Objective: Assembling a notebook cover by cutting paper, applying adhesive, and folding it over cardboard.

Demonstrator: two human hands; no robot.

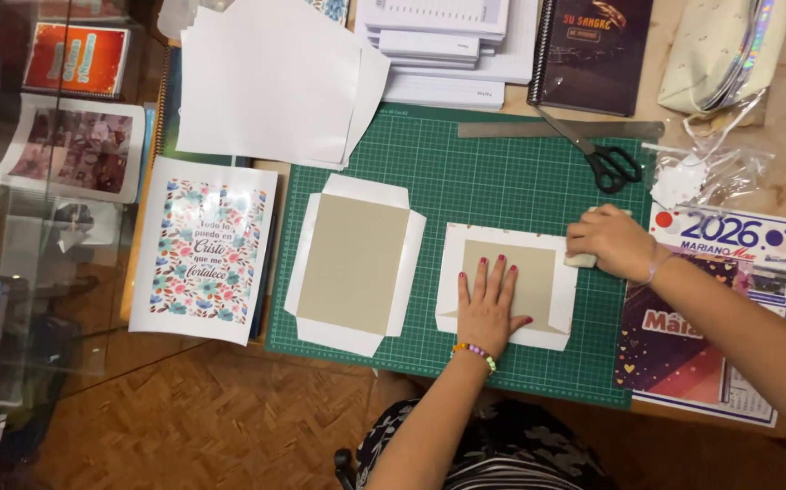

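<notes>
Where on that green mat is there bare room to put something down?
The mat is bare along its top, between the white sheets and the scissors, and in its lower right corner. The middle is crowded: two cardboard pieces, with both hands on the right one.

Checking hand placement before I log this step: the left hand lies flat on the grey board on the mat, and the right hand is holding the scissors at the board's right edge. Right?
Not quite. The head view shows the scissors lying untouched on the green mat. The right hand presses a small pale tool at the board's right edge. The left hand does lie flat on the grey board.
</notes>
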